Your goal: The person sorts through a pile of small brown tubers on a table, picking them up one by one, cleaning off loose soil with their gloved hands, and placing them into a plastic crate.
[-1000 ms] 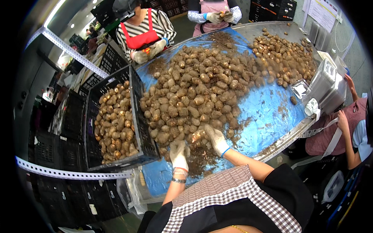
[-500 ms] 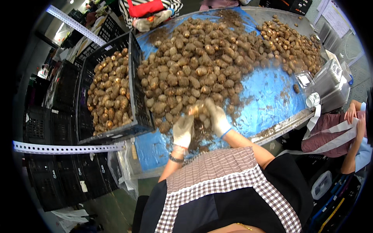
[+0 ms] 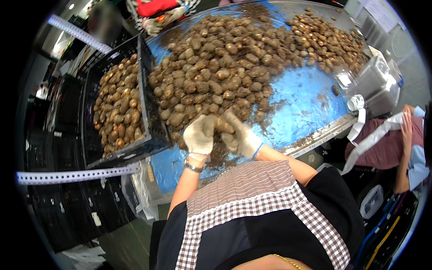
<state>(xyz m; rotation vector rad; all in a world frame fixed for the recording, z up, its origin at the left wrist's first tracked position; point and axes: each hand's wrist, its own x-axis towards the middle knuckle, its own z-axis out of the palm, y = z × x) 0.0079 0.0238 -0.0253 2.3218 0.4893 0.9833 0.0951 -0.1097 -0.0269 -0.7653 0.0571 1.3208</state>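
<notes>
Both my hands wear off-white knit gloves soiled with earth. Between them, just above the near edge of the heap, is a brown taro corm (image 3: 224,125). My left hand (image 3: 199,135) closes on its left end. My right hand (image 3: 243,138) has its fingers curled round the other side. Dark loose soil (image 3: 220,154) lies on the blue sheet beneath them. In front rises a large heap of taro corms (image 3: 211,72), brown and earthy. To the left, a black plastic crate (image 3: 146,90) holds many more corms.
Smaller corms (image 3: 328,42) lie at the far right of the table, on and beside the blue sheet (image 3: 306,105). Clear plastic boxes (image 3: 378,81) and a white roll (image 3: 356,102) stand on the right. One gloved co-worker (image 3: 164,21) is across; another person (image 3: 382,144) handles a white strip at right.
My left hand has shifted left and turned, its back now more in view. The corm has come lower between my hands. The whole view has shifted slightly.
</notes>
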